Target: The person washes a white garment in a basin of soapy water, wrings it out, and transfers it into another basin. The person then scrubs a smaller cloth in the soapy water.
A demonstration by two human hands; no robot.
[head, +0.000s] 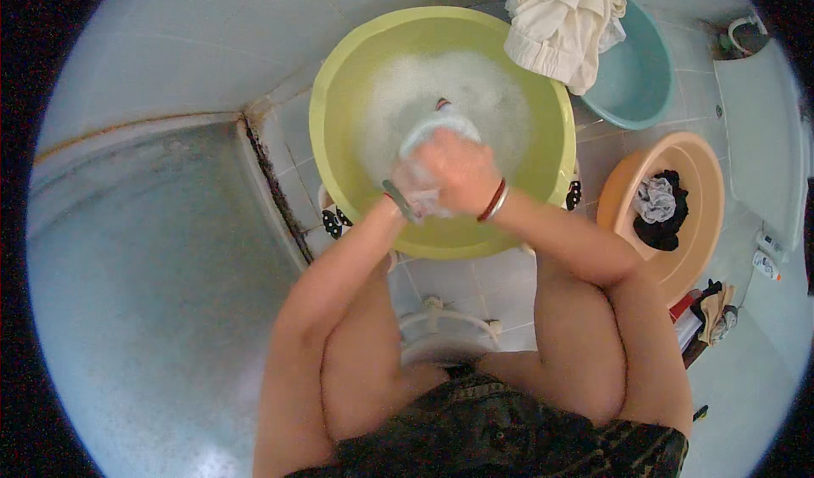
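In front of me a large yellow-green plastic basin (pixel 322 112) holds sudsy water (pixel 426 74). Both hands meet over it, blurred by motion, gripping a small wet pale cloth item (pixel 455 122). My right hand (pixel 463 170) lies over the cloth and covers much of it. Partly hidden beside it is my left hand (pixel 410 182), pressed against the same bunched fabric. A small dark and reddish striped patch shows at the cloth's far end. What kind of garment it is, I cannot tell.
Cream-coloured clothing (pixel 559 27) hangs over the basin's right rim, by a blue-green basin (pixel 636 65). An orange basin (pixel 703 224) at right holds black fabric (pixel 658 233) and grey fabric (pixel 655 199). Bottles (pixel 766 265) stand farther right. A ledge (pixel 159 255) runs along my left.
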